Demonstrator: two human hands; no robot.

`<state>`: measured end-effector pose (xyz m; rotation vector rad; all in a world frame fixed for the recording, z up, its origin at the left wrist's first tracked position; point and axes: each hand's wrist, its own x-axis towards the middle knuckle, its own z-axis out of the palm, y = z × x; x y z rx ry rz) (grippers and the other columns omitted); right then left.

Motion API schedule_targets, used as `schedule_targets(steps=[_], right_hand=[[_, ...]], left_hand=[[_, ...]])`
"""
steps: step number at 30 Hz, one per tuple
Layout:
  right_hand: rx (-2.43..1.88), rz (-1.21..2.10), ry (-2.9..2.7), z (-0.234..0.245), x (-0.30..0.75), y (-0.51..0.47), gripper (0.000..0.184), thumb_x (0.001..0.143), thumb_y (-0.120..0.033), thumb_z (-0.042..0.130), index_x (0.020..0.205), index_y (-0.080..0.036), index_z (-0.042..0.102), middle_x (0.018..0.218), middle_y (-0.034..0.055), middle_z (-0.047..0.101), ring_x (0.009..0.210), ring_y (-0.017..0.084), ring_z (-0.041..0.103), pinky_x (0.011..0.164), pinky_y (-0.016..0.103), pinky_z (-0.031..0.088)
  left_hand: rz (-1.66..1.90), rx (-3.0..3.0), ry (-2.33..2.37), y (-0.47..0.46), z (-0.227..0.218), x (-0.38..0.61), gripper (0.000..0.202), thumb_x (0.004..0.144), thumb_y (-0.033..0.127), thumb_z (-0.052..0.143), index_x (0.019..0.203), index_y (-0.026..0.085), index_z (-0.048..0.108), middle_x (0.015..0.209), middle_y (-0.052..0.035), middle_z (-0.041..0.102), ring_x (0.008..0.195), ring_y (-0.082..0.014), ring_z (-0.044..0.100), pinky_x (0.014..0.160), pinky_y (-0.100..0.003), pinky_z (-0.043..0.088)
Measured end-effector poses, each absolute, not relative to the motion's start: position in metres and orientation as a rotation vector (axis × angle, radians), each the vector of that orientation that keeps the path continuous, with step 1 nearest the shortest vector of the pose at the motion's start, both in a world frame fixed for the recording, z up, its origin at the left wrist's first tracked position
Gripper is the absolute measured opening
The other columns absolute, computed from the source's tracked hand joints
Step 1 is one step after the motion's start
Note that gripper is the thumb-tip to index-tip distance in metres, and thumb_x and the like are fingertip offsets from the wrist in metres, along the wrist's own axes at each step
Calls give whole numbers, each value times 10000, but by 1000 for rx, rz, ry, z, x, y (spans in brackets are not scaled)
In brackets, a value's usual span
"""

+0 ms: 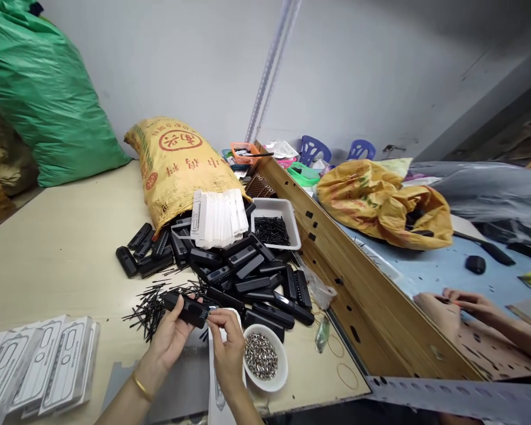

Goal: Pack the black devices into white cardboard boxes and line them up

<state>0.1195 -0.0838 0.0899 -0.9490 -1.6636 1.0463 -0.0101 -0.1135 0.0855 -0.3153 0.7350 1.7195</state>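
Note:
My left hand [174, 327] is closed around a black oblong plastic casing [186, 309], held at a tilt above the table. At the casing's right end, the fingertips of my right hand [225, 339] are pinched together; whatever is between them is too small to make out. Thin black sticks [148, 310] lie loose in a heap beside my left hand. A white bowl [283, 378] full of small shiny metal parts [261, 356] stands just right of my right hand. Behind both hands is a pile of similar black casings [248, 265].
A yellow sack [190, 162] lies behind the pile, with white printed cards [221, 218] at its mouth. A white tray [294, 221] holds black sticks. Packaged boxes [55, 366] are at left. Beyond a wooden board [336, 265], a co-worker's hands [451, 310] work.

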Motion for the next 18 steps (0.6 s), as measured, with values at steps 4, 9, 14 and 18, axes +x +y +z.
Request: schedule_targets(steps=[4,9,14,18], right_hand=[[-941,1003,-1687,86,120,-81,99,844,-206,516,772,-200,585,802,33,593,775,165,573,690,286,464],[-944,967,-1715,84,124,-79,116,847,-198,501,767,-199,585,773,25,603,736,163,573,642,273,447],[-965,866,-1783,84,131,-79,123,864,-183,477,769,-205,553,748,16,587,691,150,557,609,256,425],[-899,747,-1892,84,133,-76,129,880,-169,459,780,-210,529,762,22,573,716,154,548,627,260,422]], left_hand=[[1701,-320,737,-114,86,-5,148,859,151,511,960,82,593,996,-129,668,1007,-208,621,863,-324,534],[1756,-278,788,-111,87,-2,132,844,124,527,964,125,581,1028,-111,660,1037,-227,608,892,-377,518],[1778,-200,837,-111,89,4,173,830,137,555,997,182,556,1061,-87,649,989,-226,632,879,-419,518],[1826,-121,848,-113,92,6,214,811,155,590,1011,213,540,1035,-62,650,986,-213,632,886,-411,511]])
